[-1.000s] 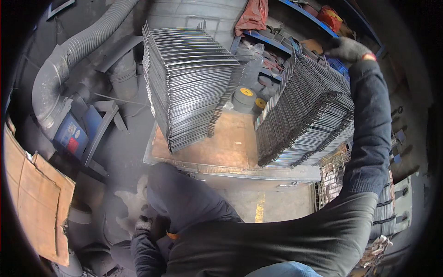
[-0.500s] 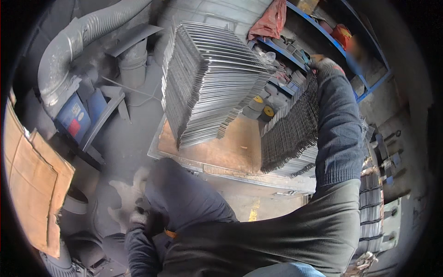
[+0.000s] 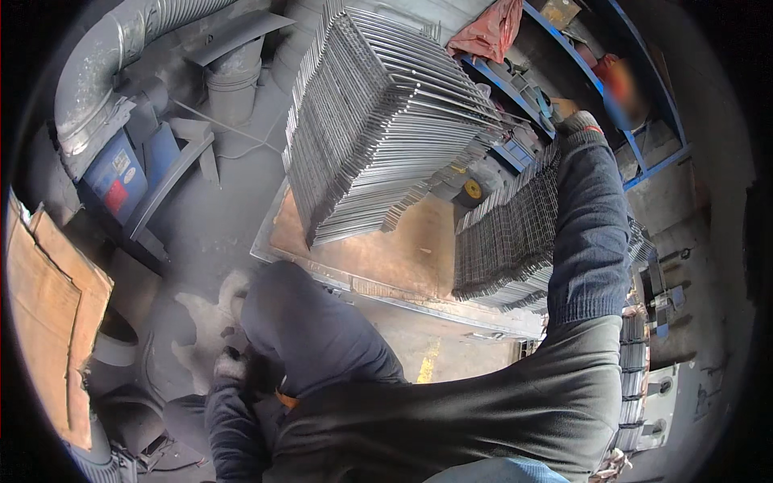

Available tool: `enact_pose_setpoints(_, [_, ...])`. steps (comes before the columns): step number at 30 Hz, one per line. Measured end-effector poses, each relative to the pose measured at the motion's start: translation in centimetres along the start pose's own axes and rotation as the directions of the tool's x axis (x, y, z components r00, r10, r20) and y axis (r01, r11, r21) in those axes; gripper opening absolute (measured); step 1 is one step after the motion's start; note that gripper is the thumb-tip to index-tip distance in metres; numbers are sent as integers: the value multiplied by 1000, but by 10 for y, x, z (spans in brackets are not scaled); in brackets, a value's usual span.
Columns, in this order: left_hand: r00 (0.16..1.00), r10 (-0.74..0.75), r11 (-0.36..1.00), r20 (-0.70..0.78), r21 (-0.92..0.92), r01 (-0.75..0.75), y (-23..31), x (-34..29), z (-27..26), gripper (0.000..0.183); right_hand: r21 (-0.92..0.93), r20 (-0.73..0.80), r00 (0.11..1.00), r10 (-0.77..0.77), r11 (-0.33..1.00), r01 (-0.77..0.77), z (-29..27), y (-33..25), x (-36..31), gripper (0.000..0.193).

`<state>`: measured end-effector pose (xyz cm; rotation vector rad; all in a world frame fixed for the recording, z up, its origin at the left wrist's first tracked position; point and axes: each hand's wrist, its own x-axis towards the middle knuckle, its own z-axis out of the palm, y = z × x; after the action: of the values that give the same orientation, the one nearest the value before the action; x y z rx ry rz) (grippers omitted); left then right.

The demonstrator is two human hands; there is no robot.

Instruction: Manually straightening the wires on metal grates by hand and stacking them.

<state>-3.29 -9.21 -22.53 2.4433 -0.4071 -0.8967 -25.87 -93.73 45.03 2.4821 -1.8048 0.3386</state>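
Note:
My right arm reaches far forward past a lower stack of wire mesh racks. My gloved right hand is at the top of that stack, beside a blue shelf; its fingers are hidden. Next to it show a tan piece and a teal item, and I cannot tell whether it touches either. A taller, leaning stack of metal wire racks stands to its left. Low at the left, my gloved left hand hangs beside my bent leg, its fingers too dark to make out.
Both stacks stand on a brown-topped table with a metal edge. Blue shelving holds a red bag and clutter. A grey duct, a bucket, blue metal pieces and cardboard are at left.
My view has shifted, so the tall stack sits higher and the floor items lie further left. My right arm remains stretched toward the shelf; my left hand stays low by my leg.

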Motion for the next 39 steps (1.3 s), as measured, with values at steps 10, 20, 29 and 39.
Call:
enact_pose_setpoints(10, [1000, 16, 998, 18, 67, -17, -14, 8, 7, 47, 362, -140, 990, 10, 931, 41, -106, 43, -46, 50])
enact_pose_setpoints(20, [996, 79, 994, 41, 71, -82, -26, 25, 18, 49, 657, 35, 992, -122, 751, 69, -166, 126, -146, 77])
enact_pose_setpoints(29, [991, 88, 943, 98, 312, -114, -41, 36, 25, 50, 101, 101, 981, -164, 983, 154, -81, 129, -191, 86])
enact_pose_setpoints(39, [977, 188, 935, 98, 287, -209, -55, 46, 24, 46, 495, -814, 560, 157, 691, 526, -126, 105, -273, 57])
